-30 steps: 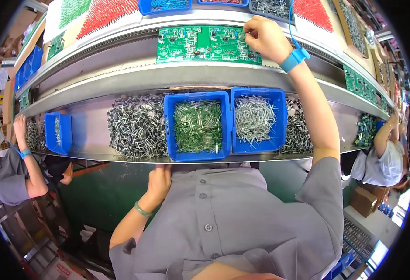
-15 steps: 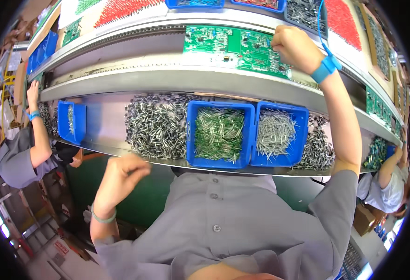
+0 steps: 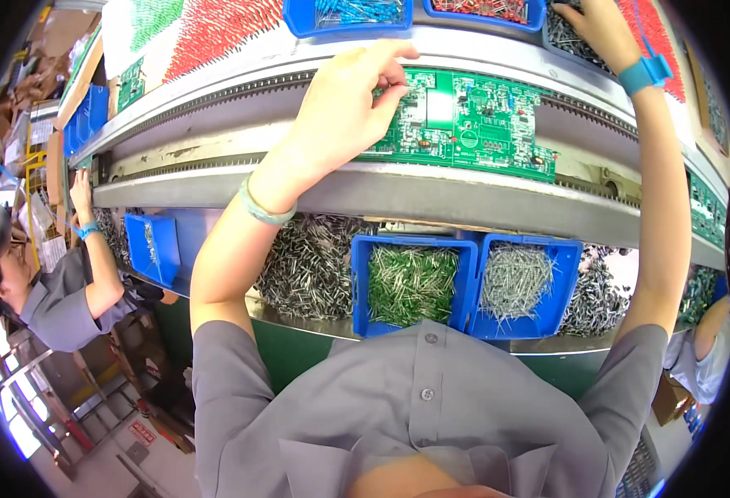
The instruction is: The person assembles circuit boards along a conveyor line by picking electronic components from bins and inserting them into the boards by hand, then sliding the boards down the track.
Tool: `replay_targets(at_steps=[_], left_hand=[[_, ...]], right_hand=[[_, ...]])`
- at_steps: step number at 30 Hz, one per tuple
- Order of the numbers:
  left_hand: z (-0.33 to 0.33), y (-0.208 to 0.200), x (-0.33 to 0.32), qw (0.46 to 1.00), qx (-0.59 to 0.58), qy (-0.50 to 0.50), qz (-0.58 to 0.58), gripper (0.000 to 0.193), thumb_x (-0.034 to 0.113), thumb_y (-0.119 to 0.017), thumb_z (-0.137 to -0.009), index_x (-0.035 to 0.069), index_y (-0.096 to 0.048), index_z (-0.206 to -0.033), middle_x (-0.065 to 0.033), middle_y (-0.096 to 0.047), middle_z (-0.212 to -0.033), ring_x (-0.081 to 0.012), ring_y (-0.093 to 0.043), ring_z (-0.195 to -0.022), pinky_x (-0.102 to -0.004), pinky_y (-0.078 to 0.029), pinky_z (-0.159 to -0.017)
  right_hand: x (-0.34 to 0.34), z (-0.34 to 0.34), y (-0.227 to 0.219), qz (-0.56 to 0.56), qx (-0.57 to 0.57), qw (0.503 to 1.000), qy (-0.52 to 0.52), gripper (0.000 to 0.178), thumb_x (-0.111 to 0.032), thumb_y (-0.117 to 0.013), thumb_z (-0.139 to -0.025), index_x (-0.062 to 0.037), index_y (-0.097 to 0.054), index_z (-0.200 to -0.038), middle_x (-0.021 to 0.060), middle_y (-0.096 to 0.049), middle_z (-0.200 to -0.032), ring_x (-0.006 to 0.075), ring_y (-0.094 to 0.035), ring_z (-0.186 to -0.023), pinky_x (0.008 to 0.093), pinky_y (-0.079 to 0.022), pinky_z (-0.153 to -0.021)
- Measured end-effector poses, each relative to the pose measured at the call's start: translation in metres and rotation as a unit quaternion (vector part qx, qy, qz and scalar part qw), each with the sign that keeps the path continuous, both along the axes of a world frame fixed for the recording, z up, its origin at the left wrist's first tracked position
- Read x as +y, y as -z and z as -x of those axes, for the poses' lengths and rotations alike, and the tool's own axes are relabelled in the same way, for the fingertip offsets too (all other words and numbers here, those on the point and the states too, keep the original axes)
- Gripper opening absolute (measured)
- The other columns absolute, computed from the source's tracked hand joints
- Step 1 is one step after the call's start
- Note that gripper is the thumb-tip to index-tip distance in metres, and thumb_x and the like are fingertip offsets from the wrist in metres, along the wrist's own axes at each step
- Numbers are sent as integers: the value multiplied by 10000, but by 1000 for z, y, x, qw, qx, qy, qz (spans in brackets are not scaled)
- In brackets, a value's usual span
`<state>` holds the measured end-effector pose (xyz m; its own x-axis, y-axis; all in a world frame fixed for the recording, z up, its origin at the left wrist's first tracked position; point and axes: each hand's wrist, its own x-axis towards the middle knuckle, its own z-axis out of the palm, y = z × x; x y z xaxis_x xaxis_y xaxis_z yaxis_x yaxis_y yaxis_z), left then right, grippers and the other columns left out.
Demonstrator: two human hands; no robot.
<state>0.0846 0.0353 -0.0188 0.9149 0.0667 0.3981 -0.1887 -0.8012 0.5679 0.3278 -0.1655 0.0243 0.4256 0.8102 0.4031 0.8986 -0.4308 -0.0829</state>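
Observation:
A green circuit board (image 3: 498, 124) lies between the rails of a conveyor track. My left hand (image 3: 344, 104) is over the board's left end, fingers curled in toward the thumb; anything between the fingertips is too small to make out. My right hand (image 3: 604, 35) is at a bin of dark metal-legged components (image 3: 571, 37) at the top right. Its thumb is stretched out over the parts, apart from the fingers, which the picture's upper edge partly cuts off. A blue wristband (image 3: 644, 75) with a cord sits on my right wrist.
Nearer me are a blue bin of green components (image 3: 412, 286), a blue bin of pale ones (image 3: 516, 282) and loose dark components (image 3: 315, 278). Beyond the track stand bins of blue components (image 3: 356, 12) and red components (image 3: 481, 8). Co-workers sit left (image 3: 70, 282) and right (image 3: 701, 357).
My left hand has risen from near the tray's front edge to the board. My right hand has left the board's right end for the dark components' bin. The view has shifted.

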Motion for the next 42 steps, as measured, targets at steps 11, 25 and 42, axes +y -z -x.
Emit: replay_targets(at_steps=[11,25,42], left_hand=[[-4,0,0,1000,31,0,-1,290,-13,-679,-759,22,-546,-1013,-49,-665,-842,-155,-645,-742,-267,-489,-692],[1,-6,-1,997,36,6,-66,251,-60,-660,-730,17,-556,-945,-63,-637,-844,-183,-623,-734,-286,-496,-687],[-19,-12,-35,992,64,38,-105,185,65,-717,-700,54,-649,-871,-118,-615,-738,-315,-590,-735,-400,-479,-704]], right_hand=[[-3,7,11,-138,119,983,33,73,-16,-645,-742,39,-634,-790,112,-606,-670,179,-583,-619,289,-474,-599],[-1,-24,30,-190,103,976,9,133,-49,-612,-839,64,-636,-906,124,-660,-756,160,-619,-704,279,-485,-646],[-37,27,-6,-260,442,858,18,165,-93,-624,-841,47,-681,-907,76,-677,-740,113,-610,-668,254,-488,-624]])
